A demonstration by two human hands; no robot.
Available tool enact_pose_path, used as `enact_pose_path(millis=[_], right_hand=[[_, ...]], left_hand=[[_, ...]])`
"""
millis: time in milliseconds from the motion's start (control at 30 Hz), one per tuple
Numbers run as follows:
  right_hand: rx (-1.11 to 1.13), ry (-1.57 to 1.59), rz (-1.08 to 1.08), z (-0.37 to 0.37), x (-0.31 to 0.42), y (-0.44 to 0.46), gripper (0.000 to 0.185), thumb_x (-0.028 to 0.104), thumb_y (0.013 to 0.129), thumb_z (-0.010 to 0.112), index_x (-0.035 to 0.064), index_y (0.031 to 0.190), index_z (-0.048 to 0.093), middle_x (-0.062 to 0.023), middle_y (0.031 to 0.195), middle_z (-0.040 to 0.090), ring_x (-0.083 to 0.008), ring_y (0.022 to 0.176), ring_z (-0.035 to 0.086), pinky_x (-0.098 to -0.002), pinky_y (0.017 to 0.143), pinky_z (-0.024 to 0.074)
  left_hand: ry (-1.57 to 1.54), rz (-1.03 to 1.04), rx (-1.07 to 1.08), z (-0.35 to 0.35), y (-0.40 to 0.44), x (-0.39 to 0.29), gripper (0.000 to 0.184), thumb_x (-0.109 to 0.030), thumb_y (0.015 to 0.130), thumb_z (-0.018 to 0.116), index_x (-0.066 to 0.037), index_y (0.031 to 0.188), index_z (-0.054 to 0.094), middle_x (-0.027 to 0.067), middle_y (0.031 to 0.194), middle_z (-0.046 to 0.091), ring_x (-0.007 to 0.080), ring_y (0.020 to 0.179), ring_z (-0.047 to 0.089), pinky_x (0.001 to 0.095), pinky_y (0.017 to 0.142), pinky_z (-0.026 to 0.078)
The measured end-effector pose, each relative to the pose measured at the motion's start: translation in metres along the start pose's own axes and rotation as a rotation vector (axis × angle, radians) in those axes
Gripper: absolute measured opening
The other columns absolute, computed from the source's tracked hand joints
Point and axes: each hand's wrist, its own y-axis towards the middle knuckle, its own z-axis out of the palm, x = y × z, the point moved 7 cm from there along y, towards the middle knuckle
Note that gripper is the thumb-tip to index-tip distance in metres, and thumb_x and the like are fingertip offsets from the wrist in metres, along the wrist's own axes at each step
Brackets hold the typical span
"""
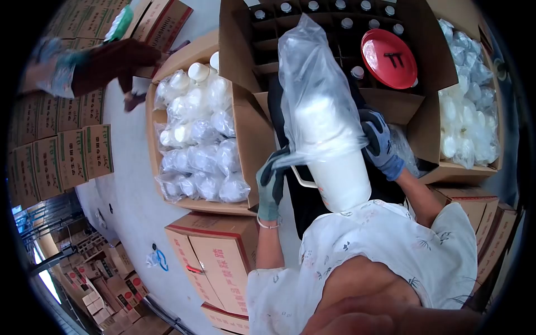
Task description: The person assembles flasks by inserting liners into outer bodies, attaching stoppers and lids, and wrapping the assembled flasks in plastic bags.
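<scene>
White jug (pixel 341 187): lies above the person's dark-clad lap (pixel 290 192), tilted, its near end bare beside the patterned shirt (pixel 385 234), its far part inside the bag.
Handle (pixel 302 177): sticks out from the jug's left side, below the bag's edge.
Clear bag (pixel 310 61): loose and wrinkled, drawn over the jug's far part; its closed-looking tip reaches across the divided box.
Left hand (pixel 272 181): in a grey-green glove, fingers bent, pinching the bag's edge beside the handle.
Right hand (pixel 381 142): in a blue-grey glove, fingers curled in against the bag's edge on the jug's other side; whether the fingertips pinch it, I cannot tell.
Divided box (pixel 441 56): open just beyond the lap, with white-capped bottles (pixel 347 23) in its compartments.
Red dish (pixel 385 70): rests over the box's right part, small dark pieces on it.
Left carton (pixel 250 142): open, filled with rows of plastic-wrapped white items (pixel 192 128).
Right carton (pixel 460 174): open, also holding wrapped pale items (pixel 472 117).
Closed carton (pixel 215 265): below the left carton, red print on it.
Another person's hand (pixel 131 58): dark-covered, fingers parted, near the left carton's far corner.
Stacked cartons (pixel 70 156): stand at far left.
</scene>
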Motion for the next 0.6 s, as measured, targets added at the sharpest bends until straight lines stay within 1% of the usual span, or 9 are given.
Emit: enact_pose_path(millis=[100, 167, 200, 333, 400, 467, 533, 567, 600], right_hand=[[0.215, -0.097, -0.024, -0.009, 0.018, -0.028, 0.059, 0.012, 0.064, 0.073, 0.0051, 0.117, 0.047, -0.026, 0.129, 0.044, -0.049, 0.116, 0.045, -0.0585, 0.098, 0.0385], [0.466, 0.017, -0.137, -0.009, 0.037, -0.067, 0.056, 0.016, 0.066, 0.072, 0.0053, 0.116, 0.049, -0.0255, 0.129, 0.045, -0.0485, 0.118, 0.044, -0.0592, 0.099, 0.0378], [0.574, 0.022, -0.191, -0.01, 0.045, -0.093, 0.053, 0.021, 0.069, 0.072, 0.0054, 0.114, 0.05, -0.0242, 0.128, 0.046, -0.0463, 0.119, 0.044, -0.0591, 0.099, 0.0381], [0.636, 0.101, -0.117, -0.031, 0.048, -0.11, 0.043, 0.027, 0.071, 0.07, 0.0063, 0.105, 0.056, -0.0213, 0.118, 0.051, -0.0405, 0.113, 0.048, -0.0562, 0.098, 0.0387], [0.697, 0.04, -0.187, -0.025, 0.044, -0.103, 0.038, 0.034, 0.072, 0.068, 0.0077, 0.098, 0.059, -0.019, 0.116, 0.052, -0.0393, 0.11, 0.049, -0.0554, 0.098, 0.0383], [0.749, 0.028, -0.287, -0.017, 0.051, -0.091, 0.038, 0.036, 0.072, 0.067, 0.0082, 0.097, 0.06, -0.018, 0.115, 0.053, -0.0388, 0.109, 0.049, -0.0555, 0.097, 0.0382], [0.774, 0.036, -0.356, -0.012, 0.058, -0.082, 0.038, 0.038, 0.076, 0.061, 0.0086, 0.101, 0.061, -0.0174, 0.114, 0.055, -0.0377, 0.109, 0.05, -0.0553, 0.098, 0.0381], [0.768, 0.056, -0.342, -0.012, 0.062, -0.075, 0.038, 0.038, 0.077, 0.061, 0.0087, 0.102, 0.061, -0.0173, 0.115, 0.055, -0.037, 0.108, 0.05, -0.0549, 0.098, 0.0384], [0.763, 0.074, -0.326, -0.012, 0.064, -0.069, 0.038, 0.037, 0.078, 0.06, 0.0088, 0.103, 0.061, -0.0173, 0.116, 0.055, -0.0364, 0.108, 0.051, -0.0545, 0.098, 0.0386]], left_hand=[[-0.482, -0.109, 0.023, -0.018, -0.051, 0.033, 0.02, -0.009, 0.087, 0.06, 0.003, 0.103, 0.063, 0.0072, 0.098, 0.064, 0.0131, 0.089, 0.06, 0.0255, 0.075, 0.048], [0.128, -0.458, 0.175, -0.018, -0.097, 0.039, 0.021, -0.014, 0.086, 0.066, -0.002, 0.103, 0.064, 0.0002, 0.091, 0.063, 0.0101, 0.081, 0.058, 0.0255, 0.07, 0.047], [0.391, -0.91, 0.466, 0.0, -0.12, 0.029, 0.026, -0.018, 0.086, 0.068, -0.004, 0.107, 0.066, 0.0005, 0.101, 0.065, 0.0101, 0.084, 0.06, 0.0265, 0.075, 0.05], [-0.352, -0.552, 0.597, -0.032, -0.097, 0.005, 0.042, -0.02, 0.089, 0.064, -0.004, 0.128, 0.057, 0.0123, 0.122, 0.061, 0.0209, 0.091, 0.066, 0.0331, 0.087, 0.053], [-0.188, -0.585, 0.207, -0.055, -0.046, -0.02, 0.054, -0.016, 0.086, 0.066, 0.005, 0.133, 0.048, 0.0177, 0.109, 0.065, 0.0273, 0.096, 0.066, 0.0375, 0.087, 0.054], [-0.087, -0.445, 0.237, -0.022, -0.006, -0.063, 0.055, -0.018, 0.085, 0.067, 0.003, 0.132, 0.048, 0.0158, 0.105, 0.066, 0.0277, 0.094, 0.067, 0.0386, 0.083, 0.054], [0.773, -0.073, 0.474, 0.005, 0.02, -0.047, 0.053, -0.018, 0.085, 0.067, 0.003, 0.13, 0.05, 0.013, 0.103, 0.065, 0.0267, 0.089, 0.068, 0.0377, 0.075, 0.056], [0.88, 0.119, 0.5, 0.005, 0.022, -0.032, 0.048, -0.017, 0.085, 0.067, 0.005, 0.125, 0.052, 0.0105, 0.101, 0.065, 0.0251, 0.085, 0.068, 0.0326, 0.067, 0.057], [0.664, -0.099, 0.493, -0.005, 0.021, -0.027, 0.047, -0.017, 0.085, 0.067, 0.005, 0.124, 0.052, 0.0106, 0.101, 0.064, 0.0251, 0.085, 0.068, 0.032, 0.065, 0.057]])
